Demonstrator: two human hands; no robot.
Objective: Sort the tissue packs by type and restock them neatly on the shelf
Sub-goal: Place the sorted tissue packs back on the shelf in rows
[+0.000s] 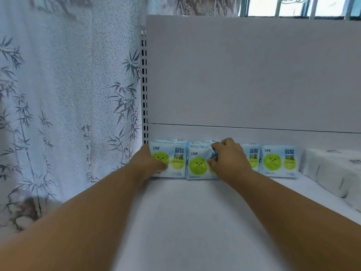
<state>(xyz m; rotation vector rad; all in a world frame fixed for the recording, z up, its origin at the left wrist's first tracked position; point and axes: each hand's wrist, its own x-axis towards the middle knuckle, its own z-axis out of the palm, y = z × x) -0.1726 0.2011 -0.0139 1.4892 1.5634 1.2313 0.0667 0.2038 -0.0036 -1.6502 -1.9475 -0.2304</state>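
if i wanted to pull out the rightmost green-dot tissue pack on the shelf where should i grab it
Take the rightmost green-dot pack by its top edge, coming from above and in front. It stands upright against the back panel, with a neighbouring pack tight on its left and white packs close on its right, so the sides probably give fingers little room.

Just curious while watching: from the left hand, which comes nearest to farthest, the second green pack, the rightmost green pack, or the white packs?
1. Second green pack, just right of the left hand.
2. Rightmost green pack, farther right along the row.
3. White packs, at the shelf's right end.
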